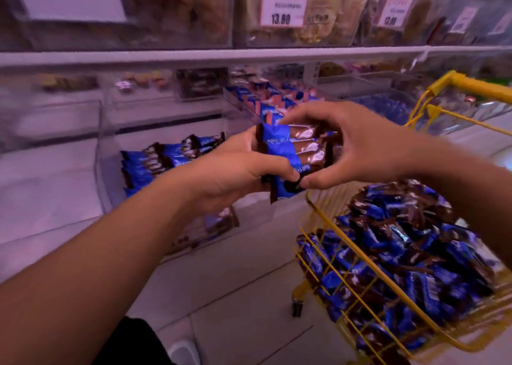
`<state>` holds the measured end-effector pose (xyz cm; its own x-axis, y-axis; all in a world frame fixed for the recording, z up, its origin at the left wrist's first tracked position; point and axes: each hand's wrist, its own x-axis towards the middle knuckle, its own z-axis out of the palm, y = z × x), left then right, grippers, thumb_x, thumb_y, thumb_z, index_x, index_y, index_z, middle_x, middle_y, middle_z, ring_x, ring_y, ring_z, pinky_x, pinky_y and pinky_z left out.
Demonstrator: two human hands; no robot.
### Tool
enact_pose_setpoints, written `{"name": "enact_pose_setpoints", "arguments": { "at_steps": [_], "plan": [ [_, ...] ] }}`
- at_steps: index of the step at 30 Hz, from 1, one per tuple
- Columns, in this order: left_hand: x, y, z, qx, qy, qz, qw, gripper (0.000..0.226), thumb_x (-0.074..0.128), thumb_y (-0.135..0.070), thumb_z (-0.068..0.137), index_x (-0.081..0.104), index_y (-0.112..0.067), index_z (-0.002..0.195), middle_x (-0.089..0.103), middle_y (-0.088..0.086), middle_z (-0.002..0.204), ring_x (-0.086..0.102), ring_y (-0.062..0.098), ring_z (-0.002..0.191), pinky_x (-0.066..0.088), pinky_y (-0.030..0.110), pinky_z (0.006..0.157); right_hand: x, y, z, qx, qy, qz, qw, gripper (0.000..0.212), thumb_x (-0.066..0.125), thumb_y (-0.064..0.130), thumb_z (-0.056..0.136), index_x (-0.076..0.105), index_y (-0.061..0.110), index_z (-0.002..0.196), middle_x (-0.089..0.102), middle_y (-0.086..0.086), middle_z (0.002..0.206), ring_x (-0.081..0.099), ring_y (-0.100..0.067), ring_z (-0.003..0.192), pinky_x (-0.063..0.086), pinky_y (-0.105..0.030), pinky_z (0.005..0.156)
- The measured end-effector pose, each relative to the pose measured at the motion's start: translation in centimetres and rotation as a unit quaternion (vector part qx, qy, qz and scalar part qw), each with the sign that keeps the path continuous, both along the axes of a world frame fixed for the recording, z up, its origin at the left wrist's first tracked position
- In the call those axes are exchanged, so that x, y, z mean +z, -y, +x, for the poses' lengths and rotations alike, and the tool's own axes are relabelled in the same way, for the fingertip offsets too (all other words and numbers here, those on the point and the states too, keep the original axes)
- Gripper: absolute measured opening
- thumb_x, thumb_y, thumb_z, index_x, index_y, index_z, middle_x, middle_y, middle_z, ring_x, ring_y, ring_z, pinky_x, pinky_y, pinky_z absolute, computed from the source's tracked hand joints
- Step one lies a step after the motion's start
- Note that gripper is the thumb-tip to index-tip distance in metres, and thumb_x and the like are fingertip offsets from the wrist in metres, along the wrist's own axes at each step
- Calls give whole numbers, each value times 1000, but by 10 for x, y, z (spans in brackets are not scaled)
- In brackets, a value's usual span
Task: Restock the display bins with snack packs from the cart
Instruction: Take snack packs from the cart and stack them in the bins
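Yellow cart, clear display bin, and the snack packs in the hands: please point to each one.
yellow cart (pixel 318 208): head view, on its front top rim.
clear display bin (pixel 106 132): head view, on its left wall.
snack packs (pixel 288 151): head view, on the blue wrapper.

The stack of snack packs (pixel 293 154) sits between the left hand (pixel 235 171) and the right hand (pixel 357 146), above the floor. The display bin (pixel 110 154) lies to the left, behind the left hand, with packs inside. The cart (pixel 327 218) stands to the right, below the right hand, holding loose packs (pixel 410 256). Price tags (pixel 284 6) hang on the upper shelf bins.
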<state>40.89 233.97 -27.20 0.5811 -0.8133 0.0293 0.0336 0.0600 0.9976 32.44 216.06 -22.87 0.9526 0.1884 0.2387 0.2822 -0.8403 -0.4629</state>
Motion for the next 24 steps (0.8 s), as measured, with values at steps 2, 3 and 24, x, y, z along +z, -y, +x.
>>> {"name": "enact_pose_setpoints", "arguments": {
  "at_steps": [2, 3, 24],
  "plan": [
    [1, -9, 8, 25, 7, 12, 1000, 51, 65, 14, 72, 61, -3, 120, 71, 21, 114, 69, 29, 102, 54, 45, 94, 10, -16, 28, 9, -5, -128, 992, 63, 88, 32, 59, 62, 21, 115, 63, 6, 102, 61, -11, 90, 51, -35, 85],
    [1, -12, 14, 42, 5, 13, 999, 48, 61, 16, 75, 59, 4, 121, 68, 27, 117, 67, 35, 107, 51, 50, 100, 14, -25, 43, 13, -2, -179, 984, 65, 85, 36, 57, 62, 20, 115, 62, 4, 104, 58, -14, 91, 49, -34, 85],
    [-82, -40, 123, 3, 338, 651, 680, 64, 20, -50, 99, 1, -32, 158, -16, 4, 165, -13, 38, 150, 1, 65, 117, -48, -98, 229, -28, -213, -506, 835, 71, 88, 44, 65, 61, 11, 121, 65, -7, 115, 63, -25, 102, 51, -31, 79]
  ]
}}
